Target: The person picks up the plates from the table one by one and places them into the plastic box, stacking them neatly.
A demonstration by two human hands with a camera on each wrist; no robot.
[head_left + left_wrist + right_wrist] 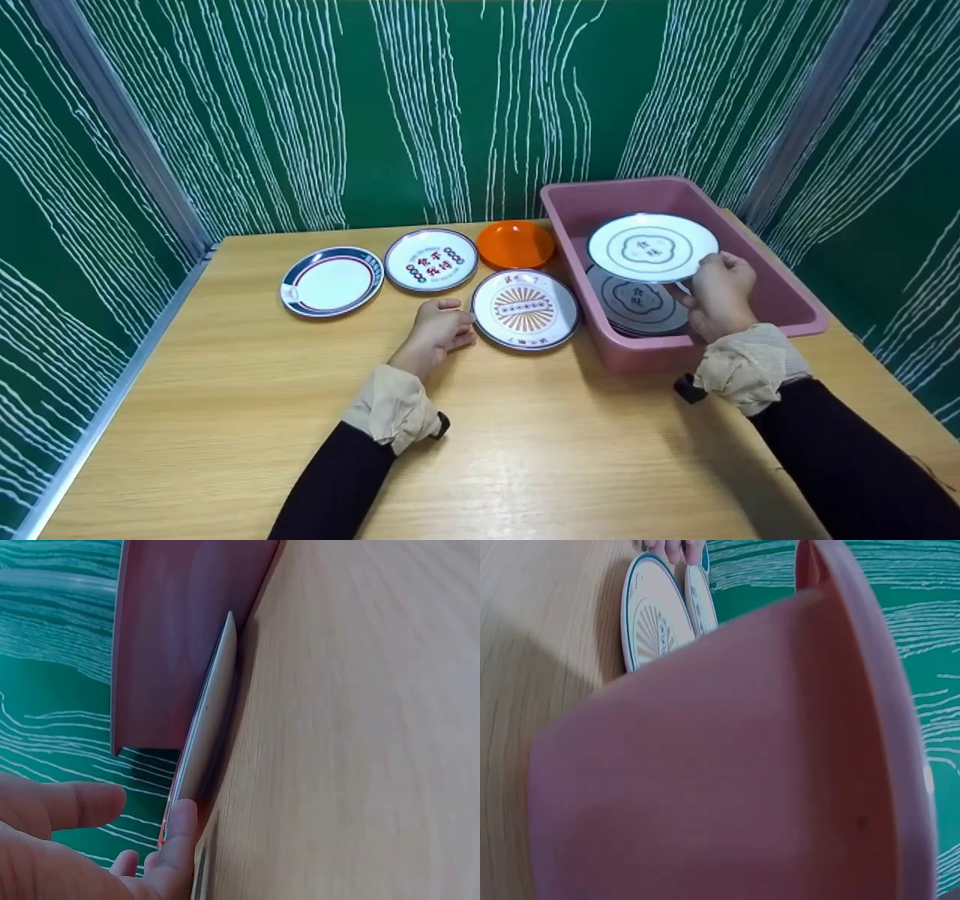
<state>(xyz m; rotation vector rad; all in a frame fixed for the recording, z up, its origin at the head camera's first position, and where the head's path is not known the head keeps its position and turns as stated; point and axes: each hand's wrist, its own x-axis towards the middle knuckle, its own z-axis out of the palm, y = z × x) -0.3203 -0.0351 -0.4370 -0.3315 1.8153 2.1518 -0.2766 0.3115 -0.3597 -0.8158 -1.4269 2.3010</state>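
Observation:
My right hand (721, 292) grips the right edge of a white plate (637, 244) with a dark flower-shaped outline and characters in its centre. It holds this plate above a pink plastic tub (806, 324), over a similar plate (611, 289) lying inside. My left hand (439, 334) is at the left edge of a white plate with a golden ray pattern (525, 309) on the table. In the left wrist view a finger (180, 829) meets that plate's rim, while the thumb side stays apart. The right wrist view shows mostly the tub's wall (705, 787); the held plate is hidden there.
Behind the ray-patterned plate lies an orange plate (516, 244), close to the tub. Further left are a plate with red characters (431, 260) and a blue-rimmed plate (334, 281). Green panels with white lines (510, 112) border the wooden table (247, 390).

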